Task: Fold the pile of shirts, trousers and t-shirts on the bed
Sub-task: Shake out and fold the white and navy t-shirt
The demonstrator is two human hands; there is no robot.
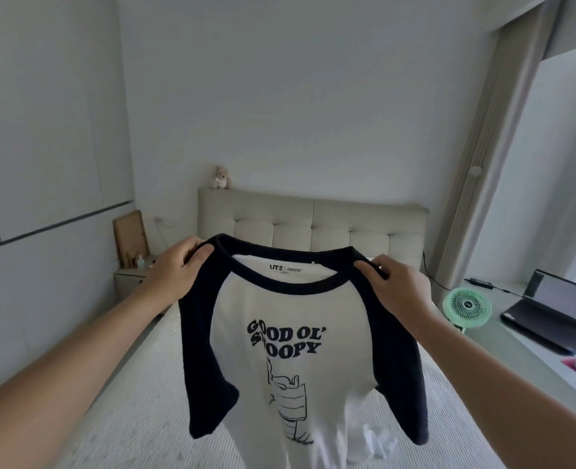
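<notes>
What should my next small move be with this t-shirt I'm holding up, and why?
Probably lower it flat onto the bed. The left hand and right hand pinch the t-shirt at the shoulders by the collar, so it hangs in the air, print facing you, sleeves drooping. Folding likely needs it spread on a surface first.

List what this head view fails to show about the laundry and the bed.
- The pile: the held t-shirt covers the middle of the bed; only a bit of white cloth shows beside it.
- T-shirt hem: cut off by the bottom edge.
- Neck label: small print too small to read.
- Fingertips of left hand and right hand: behind the shoulder fabric.
</notes>
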